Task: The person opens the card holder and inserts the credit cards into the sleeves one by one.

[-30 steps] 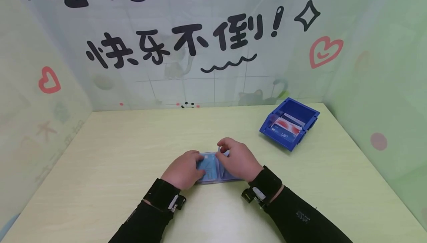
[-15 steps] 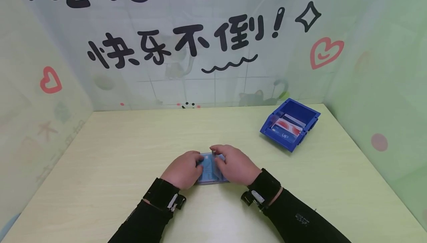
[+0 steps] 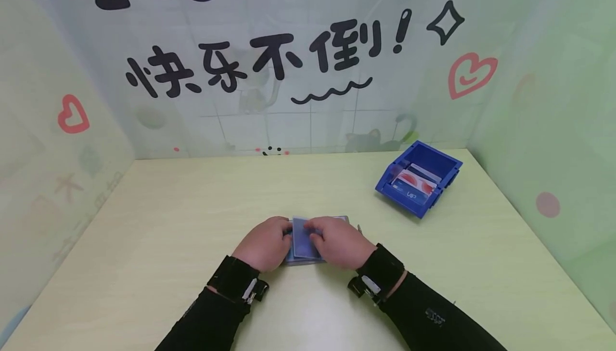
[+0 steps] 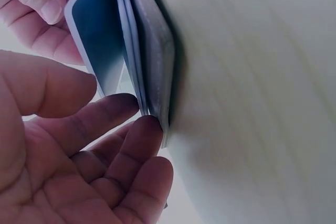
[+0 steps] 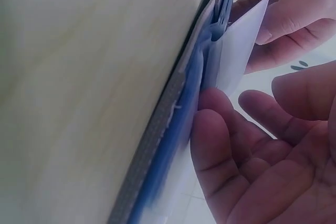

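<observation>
An opened card holder [image 3: 344, 219] with clear plastic sleeves lies on the table in front of me. One bluish sleeve leaf [image 3: 303, 241] stands tilted over its left half; the right wrist view shows this leaf [image 5: 244, 45] raised from the others. My left hand [image 3: 266, 244] is at the holder's left edge, its fingertips touching the stacked leaves [image 4: 139, 51], thumb held apart. Against the right side of the raised leaf rests my right hand [image 3: 344, 243], fingers loosely bent, and it covers much of the holder's right half. In the right wrist view its fingertips [image 5: 210, 121] touch the sleeves.
A blue plastic bin [image 3: 435, 161] stands at the back right of the pale wooden table [image 3: 192, 206]. Several cards [image 3: 413, 185] lie in it, one marked VIP. Printed cloth walls [image 3: 308, 126] enclose the table at the back and both sides.
My right hand has moved left and lower, and the sleeve leaf has swung over leftward, covering the light-blue card seen before. The left hand has stayed at the holder's left edge, its thumb slightly lifted.
</observation>
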A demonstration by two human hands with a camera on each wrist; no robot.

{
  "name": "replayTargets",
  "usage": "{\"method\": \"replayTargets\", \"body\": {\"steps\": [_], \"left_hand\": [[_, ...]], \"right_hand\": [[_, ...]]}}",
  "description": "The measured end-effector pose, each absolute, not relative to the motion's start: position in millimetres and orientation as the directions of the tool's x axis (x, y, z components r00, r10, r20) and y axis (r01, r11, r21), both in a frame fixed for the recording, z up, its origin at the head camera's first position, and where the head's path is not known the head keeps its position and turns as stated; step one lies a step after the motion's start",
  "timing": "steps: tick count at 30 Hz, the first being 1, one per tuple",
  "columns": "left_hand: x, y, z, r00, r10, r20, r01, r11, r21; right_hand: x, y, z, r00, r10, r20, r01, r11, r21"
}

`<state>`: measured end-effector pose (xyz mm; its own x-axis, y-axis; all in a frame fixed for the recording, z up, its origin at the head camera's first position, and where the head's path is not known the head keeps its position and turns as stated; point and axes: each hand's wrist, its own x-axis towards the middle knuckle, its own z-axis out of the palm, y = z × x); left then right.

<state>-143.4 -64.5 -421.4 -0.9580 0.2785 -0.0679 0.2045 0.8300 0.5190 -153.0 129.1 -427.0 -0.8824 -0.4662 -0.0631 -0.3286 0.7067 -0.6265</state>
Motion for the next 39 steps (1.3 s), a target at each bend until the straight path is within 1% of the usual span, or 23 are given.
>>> {"method": "replayTargets", "body": {"steps": [12, 19, 23, 30, 35, 39], "left_hand": [[-145.0, -64.1, -422.2, -0.961, 0.265, -0.079, 0.185, 0.829, 0.528], [-143.9, -63.3, -425.2, -0.965, 0.251, -0.070, 0.181, 0.840, 0.512], [-143.0, -62.5, -426.0, -0.961, 0.268, -0.066, 0.205, 0.852, 0.482], [-140.4, -61.8, -421.9, -0.962, 0.263, -0.070, 0.212, 0.885, 0.415], [-140.0, -62.9, -421.8, -0.967, 0.248, -0.054, 0.214, 0.911, 0.353], [-140.6, -62.4, -424.2, -0.970, 0.238, -0.054, 0.209, 0.923, 0.324]], "right_hand": [[-151.7, 129.4, -428.1, -0.869, -0.493, -0.048, -0.374, 0.716, -0.590], [-151.4, 130.2, -428.7, -0.863, -0.502, -0.051, -0.383, 0.718, -0.580], [-151.7, 130.7, -428.8, -0.861, -0.504, -0.062, -0.379, 0.719, -0.583], [-151.6, 131.3, -427.4, -0.853, -0.518, -0.059, -0.392, 0.713, -0.582], [-151.3, 133.6, -421.3, -0.871, -0.490, -0.042, -0.371, 0.710, -0.599], [-154.7, 139.9, -412.2, -0.919, -0.395, 0.007, -0.308, 0.707, -0.637]]}}
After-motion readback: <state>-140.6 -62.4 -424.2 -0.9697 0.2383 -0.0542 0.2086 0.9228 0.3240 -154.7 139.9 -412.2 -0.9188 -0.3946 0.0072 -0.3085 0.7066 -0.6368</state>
